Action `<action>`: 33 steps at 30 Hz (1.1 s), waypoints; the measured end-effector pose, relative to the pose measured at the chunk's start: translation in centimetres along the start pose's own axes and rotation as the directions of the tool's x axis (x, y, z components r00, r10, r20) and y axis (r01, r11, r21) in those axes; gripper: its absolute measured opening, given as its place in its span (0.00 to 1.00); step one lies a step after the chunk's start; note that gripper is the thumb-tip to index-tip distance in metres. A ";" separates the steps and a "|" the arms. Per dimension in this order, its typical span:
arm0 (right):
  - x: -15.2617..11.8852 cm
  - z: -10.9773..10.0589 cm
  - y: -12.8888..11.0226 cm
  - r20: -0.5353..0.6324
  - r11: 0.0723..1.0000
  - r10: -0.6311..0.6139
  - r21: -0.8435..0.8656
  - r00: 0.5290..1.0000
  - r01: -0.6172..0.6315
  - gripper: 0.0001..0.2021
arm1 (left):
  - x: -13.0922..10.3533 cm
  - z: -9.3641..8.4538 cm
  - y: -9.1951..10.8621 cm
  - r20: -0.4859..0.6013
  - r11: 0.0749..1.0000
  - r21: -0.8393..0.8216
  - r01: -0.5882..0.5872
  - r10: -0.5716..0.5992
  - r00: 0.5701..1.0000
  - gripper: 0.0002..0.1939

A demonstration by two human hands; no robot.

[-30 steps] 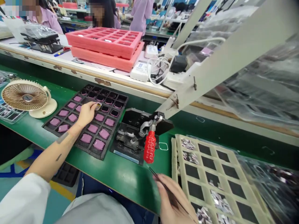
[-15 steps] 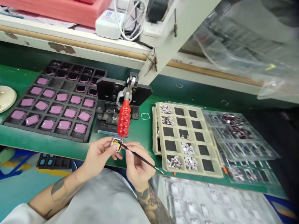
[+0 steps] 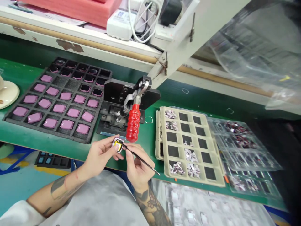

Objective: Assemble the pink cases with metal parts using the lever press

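Observation:
My left hand (image 3: 101,154) holds a small watch case (image 3: 118,146) between thumb and fingers. The case has a pale rim and a yellow and black inside. My right hand (image 3: 139,166) grips a thin dark stick-like tool (image 3: 144,159), whose near end reaches into the case. Its other end points down to the right, with a pale tip. Just beyond my hands stands a black toggle clamp fixture (image 3: 117,114) with a red handle (image 3: 133,123).
At the left lies a black foam tray (image 3: 70,110) of pink watch cases. A beige compartment tray (image 3: 174,141) with small parts sits to the right, beside clear plastic trays (image 3: 244,163). A shelf edge (image 3: 94,51) with a slanted post (image 3: 176,50) runs behind.
The view has shifted a little, so the bench things appear slightly further right. Both hands keep their hold on the watch case and the tool.

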State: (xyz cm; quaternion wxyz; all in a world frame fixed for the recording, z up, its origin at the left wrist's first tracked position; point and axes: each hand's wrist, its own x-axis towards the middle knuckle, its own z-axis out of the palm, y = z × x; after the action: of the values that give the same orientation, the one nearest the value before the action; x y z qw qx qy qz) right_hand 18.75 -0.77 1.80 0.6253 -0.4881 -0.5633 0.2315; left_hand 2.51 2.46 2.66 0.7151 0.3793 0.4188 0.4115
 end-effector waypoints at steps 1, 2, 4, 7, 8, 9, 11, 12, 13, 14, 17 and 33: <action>0.0 0.1 0.0 0.000 1.000 0.001 0.014 1.000 -0.001 0.13 | 0.0 -0.1 0.0 0.000 1.000 0.009 -0.002 0.002 1.000 0.29; 0.0 0.3 0.1 -0.009 1.000 0.012 0.029 1.000 -0.012 0.12 | 0.0 -0.2 -0.1 0.000 1.000 0.020 -0.004 0.004 1.000 0.29; 0.1 0.5 0.2 -0.036 0.994 0.092 0.071 0.995 -0.089 0.10 | 0.0 -0.4 -0.2 0.000 0.999 0.042 -0.017 0.017 1.000 0.29; 0.3 0.2 0.2 0.015 0.931 0.298 0.216 0.954 -0.294 0.06 | -0.1 -0.5 -0.4 0.007 0.997 0.061 -0.040 0.040 0.999 0.30; 0.4 -0.1 0.2 0.074 0.900 0.337 0.265 0.939 -0.344 0.06 | -0.1 -0.5 -0.4 0.006 0.997 0.056 -0.048 0.048 0.999 0.30; 0.5 -0.4 0.0 0.142 0.879 0.342 0.302 0.929 -0.369 0.05 | -0.1 -0.5 -0.4 0.004 0.997 0.047 -0.058 0.058 0.998 0.29; 0.6 -1.0 -0.4 0.219 0.884 0.276 0.325 0.936 -0.337 0.05 | 0.0 -0.5 -0.4 -0.006 0.997 0.025 -0.079 0.079 0.997 0.27; 0.7 -1.3 -0.6 0.203 0.904 0.232 0.315 0.951 -0.288 0.06 | 0.0 -0.4 -0.3 -0.015 0.996 0.017 -0.086 0.086 0.996 0.27; 0.7 -1.6 -0.8 0.154 0.927 0.194 0.293 0.969 -0.232 0.07 | 0.1 -0.3 -0.2 -0.023 0.996 0.012 -0.086 0.086 0.996 0.26; 0.6 -1.7 -0.9 0.082 0.948 0.165 0.262 0.983 -0.180 0.08 | 0.2 -0.3 -0.2 -0.030 0.997 0.008 -0.081 0.081 0.996 0.26; 0.3 -1.7 -0.5 -0.096 0.973 0.162 0.181 0.982 -0.143 0.09 | 0.2 0.1 -0.1 -0.045 0.998 -0.015 -0.065 0.064 0.997 0.27; 5.4 -9.4 1.5 -0.110 0.767 -0.245 -0.629 0.963 0.123 0.11 | 1.7 -2.5 -3.3 -0.082 0.979 0.153 -0.137 0.151 0.985 0.30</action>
State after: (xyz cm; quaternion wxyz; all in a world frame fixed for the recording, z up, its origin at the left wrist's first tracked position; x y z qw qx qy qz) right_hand 29.30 1.10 4.14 0.5007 -0.6269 -0.5923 -0.0744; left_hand 1.65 3.26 -1.66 0.6332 0.4408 0.4522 0.4476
